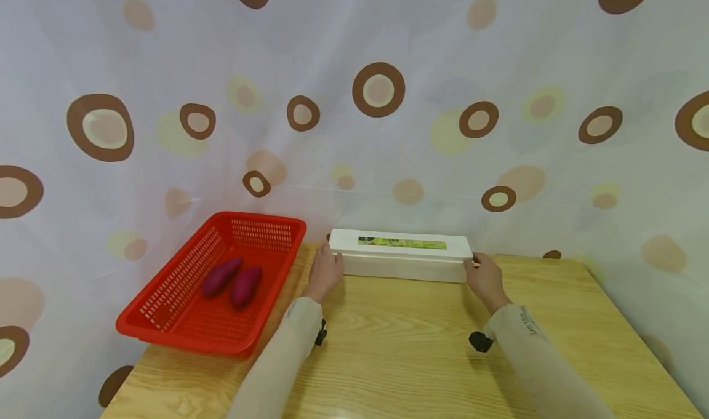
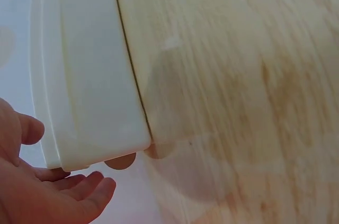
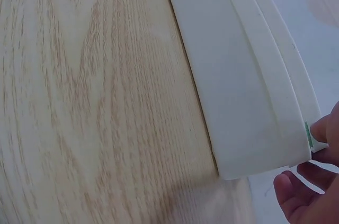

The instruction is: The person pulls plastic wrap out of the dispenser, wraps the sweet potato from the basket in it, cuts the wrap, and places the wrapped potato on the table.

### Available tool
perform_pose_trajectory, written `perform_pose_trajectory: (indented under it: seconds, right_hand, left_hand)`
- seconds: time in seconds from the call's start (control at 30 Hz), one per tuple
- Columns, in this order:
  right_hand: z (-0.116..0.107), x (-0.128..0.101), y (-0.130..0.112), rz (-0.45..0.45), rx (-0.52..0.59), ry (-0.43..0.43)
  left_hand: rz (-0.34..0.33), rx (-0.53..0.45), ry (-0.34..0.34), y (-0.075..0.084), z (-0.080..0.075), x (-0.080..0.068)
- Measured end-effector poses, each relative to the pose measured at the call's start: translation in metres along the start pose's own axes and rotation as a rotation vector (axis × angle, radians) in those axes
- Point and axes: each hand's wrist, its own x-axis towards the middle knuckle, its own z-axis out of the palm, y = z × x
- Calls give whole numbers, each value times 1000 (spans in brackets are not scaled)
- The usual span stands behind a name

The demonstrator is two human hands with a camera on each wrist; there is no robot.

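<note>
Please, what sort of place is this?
Probably an indoor food-preparation spot, perhaps improvised: a circle-patterned sheet hangs behind a wood-grain table, where a red plastic basket holds two purple sweet potatoes.

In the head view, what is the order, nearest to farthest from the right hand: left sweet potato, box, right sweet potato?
1. Box, touching the right hand
2. Right sweet potato, leftward, in the basket
3. Left sweet potato, farther left, same basket

Here's the long, white, rectangular plastic box (image 1: 400, 261), lying flat, lid (image 1: 348, 241) on top, stretched lengthwise along the far edge of the wood-grain worktop (image 1: 407, 345), a narrow green-and-yellow label (image 1: 401, 243) facing up!
</note>
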Motion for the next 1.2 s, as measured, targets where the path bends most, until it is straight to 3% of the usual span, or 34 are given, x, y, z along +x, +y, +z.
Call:
perform_pose_trajectory:
  seconds: [0.27,0.5,0.63,1.0,1.2]
  right_hand:
    - [-9,7,-5,19,78,5]
    - [-17,19,-10,47,183,2]
    - [-20,25,-13,41,256,-3]
    - [-17,38,-17,57,456,-46]
    - [-17,42,-18,17,443,-108]
  left_hand:
    - [68,-28,59,8,-8,8]
    - [-7,-297,16,15,-18,20]
    - [-28,-405,-22,13,-20,25]
    - [23,-461,-110,5,-22,35]
    - [8,-488,-139,1,-17,41]
